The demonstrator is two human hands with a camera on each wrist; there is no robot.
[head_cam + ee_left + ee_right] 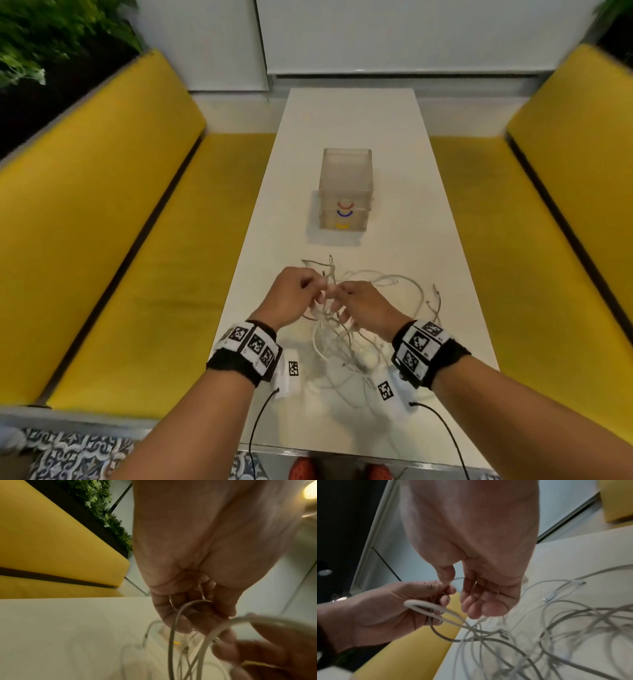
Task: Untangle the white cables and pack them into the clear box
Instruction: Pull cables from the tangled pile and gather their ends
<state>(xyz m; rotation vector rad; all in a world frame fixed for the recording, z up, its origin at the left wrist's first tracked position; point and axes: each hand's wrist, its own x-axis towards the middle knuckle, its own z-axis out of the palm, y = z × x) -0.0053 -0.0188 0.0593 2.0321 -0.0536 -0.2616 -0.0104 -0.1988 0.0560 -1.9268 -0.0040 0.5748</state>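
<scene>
Nearest the person, the white cables are lying in a loose tangle on the table, well short of the clear box, which is standing upright farther along the same surface. Just above the near part of that tangle, the left hand is curling its fingers round a doubled loop of cable, pinching it. The right hand is meeting it there; its fingers are hanging only loosely bent, and whether its thumb is pinching a strand I cannot tell. Toward the box, loose connector ends are poking out of the heap. The cables are looking light, limp and smooth, likely to slip and snag on each other, so taking one by a stiff plug end and drawing it out slowly seems wisest.
</scene>
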